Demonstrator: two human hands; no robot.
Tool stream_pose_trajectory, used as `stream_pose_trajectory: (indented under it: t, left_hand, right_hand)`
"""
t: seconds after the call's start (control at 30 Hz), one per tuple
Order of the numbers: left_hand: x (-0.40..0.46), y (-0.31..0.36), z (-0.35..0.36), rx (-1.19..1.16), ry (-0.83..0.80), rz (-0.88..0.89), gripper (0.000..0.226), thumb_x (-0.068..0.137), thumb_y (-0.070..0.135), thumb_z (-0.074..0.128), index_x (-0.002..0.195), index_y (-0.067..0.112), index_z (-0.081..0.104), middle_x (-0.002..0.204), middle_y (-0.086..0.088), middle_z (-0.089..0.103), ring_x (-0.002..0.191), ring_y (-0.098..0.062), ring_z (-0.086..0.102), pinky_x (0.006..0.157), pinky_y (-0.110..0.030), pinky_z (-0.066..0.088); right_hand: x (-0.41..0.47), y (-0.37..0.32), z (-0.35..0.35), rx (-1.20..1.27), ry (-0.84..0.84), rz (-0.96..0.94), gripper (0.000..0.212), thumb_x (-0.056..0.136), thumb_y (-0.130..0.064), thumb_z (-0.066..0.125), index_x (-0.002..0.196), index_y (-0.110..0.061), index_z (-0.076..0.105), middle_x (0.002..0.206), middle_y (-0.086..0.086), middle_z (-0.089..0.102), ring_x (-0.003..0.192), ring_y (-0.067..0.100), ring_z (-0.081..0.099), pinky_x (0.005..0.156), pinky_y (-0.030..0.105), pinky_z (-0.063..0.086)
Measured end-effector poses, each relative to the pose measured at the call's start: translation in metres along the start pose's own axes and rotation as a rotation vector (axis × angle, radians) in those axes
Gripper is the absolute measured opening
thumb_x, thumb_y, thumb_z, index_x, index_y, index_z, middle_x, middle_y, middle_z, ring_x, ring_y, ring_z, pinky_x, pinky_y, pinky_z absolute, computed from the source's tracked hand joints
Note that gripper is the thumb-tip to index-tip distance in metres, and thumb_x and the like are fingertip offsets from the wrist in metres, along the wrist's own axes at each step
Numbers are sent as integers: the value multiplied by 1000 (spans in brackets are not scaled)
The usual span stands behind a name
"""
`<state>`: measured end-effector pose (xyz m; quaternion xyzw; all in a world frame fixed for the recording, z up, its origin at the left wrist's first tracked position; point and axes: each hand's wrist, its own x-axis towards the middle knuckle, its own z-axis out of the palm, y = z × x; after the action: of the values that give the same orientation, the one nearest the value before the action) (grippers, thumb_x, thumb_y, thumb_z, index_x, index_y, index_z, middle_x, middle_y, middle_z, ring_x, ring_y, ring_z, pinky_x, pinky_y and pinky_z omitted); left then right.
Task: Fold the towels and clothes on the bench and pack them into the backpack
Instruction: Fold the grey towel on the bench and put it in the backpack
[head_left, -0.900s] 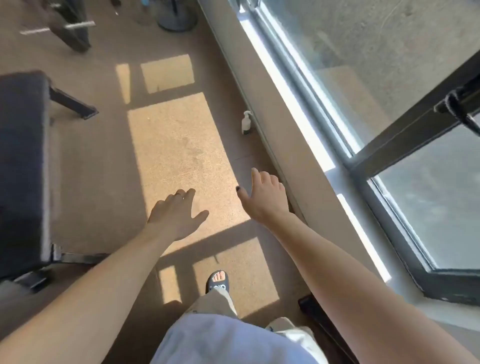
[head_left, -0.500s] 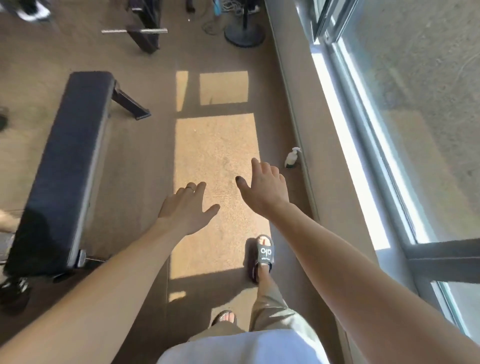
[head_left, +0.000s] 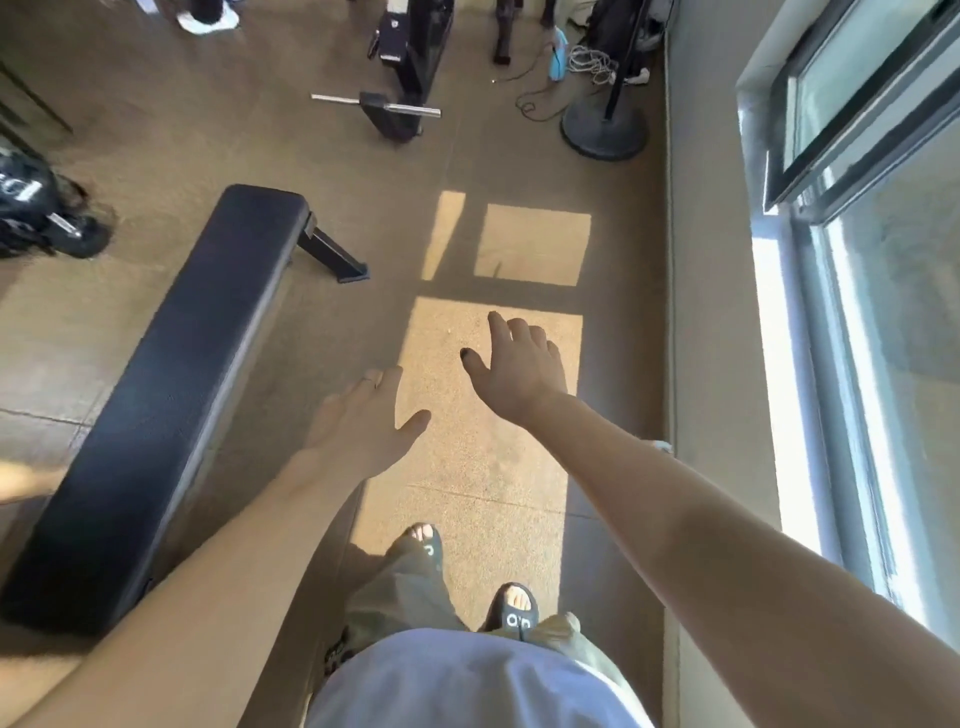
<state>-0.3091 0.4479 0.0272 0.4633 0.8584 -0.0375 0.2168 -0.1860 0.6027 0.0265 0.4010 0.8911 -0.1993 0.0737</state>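
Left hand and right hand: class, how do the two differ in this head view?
The left hand sits lower in the picture, nearer the bench; the right hand is higher, nearer the window. The left hand lies mostly in shade, the right over the sunlit floor patch. The right thumbnail looks dark. Both are open and hold nothing.

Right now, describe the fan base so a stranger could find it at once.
Follow the window wall to the far end of the floor. There, beyond the sunlit patches, sits the fan base: a dark round disc with a thin black pole, unlike the boxy black machine to its left.
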Motion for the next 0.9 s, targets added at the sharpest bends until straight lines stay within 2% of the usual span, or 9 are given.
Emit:
stream_pose_trajectory:
  t: [0.13,0.47,0.57,0.67,0.77,0.9]
  left_hand:
    - [94,-27,-41,-25,29,-21,69,100,60,38,155,20,25,152,-8,41,135,-28,45,102,-41,40]
    - [346,-142,-169,-42,37,-56,76,99,62,37,157,15,24,153,-12,43,134,-28,48,104,-43,43]
    - [411,-166,-212,-44,45,-78,73,99,61,39,154,14,31,145,-11,50,125,-28,55,93,-40,48]
    - [481,-186,-243,-91,76,-144,59,98,57,44,138,14,46,127,-8,58,110,-27,59,77,-35,47]
    - [552,-204,-268,-91,79,-214,67,97,60,43,146,15,41,137,-11,54,118,-29,57,87,-41,52]
    - [639,-224,-301,-151,128,-364,67,98,59,46,147,14,40,142,-11,52,122,-29,56,92,-43,49]
  right_hand:
    - [112,-23,-24,-23,-6,-47,64,102,-52,35,154,-15,28,151,11,42,137,33,36,110,45,31]
    - [396,-118,-89,-25,22,-95,60,100,-46,41,149,-13,36,139,10,50,127,34,45,105,44,36]
    - [476,-141,-115,-22,-7,-123,58,101,-49,40,148,-15,36,142,9,49,131,32,42,109,45,34]
    - [559,-159,-137,-43,-23,-183,59,101,-50,38,149,-16,34,144,10,47,135,33,39,109,45,31]
    - [651,-175,-155,-53,-40,-248,57,101,-50,38,147,-16,36,145,9,46,136,32,38,109,44,31]
    - [773,-196,-177,-66,-97,-358,47,102,-45,40,136,-14,42,139,9,49,130,33,42,106,43,34]
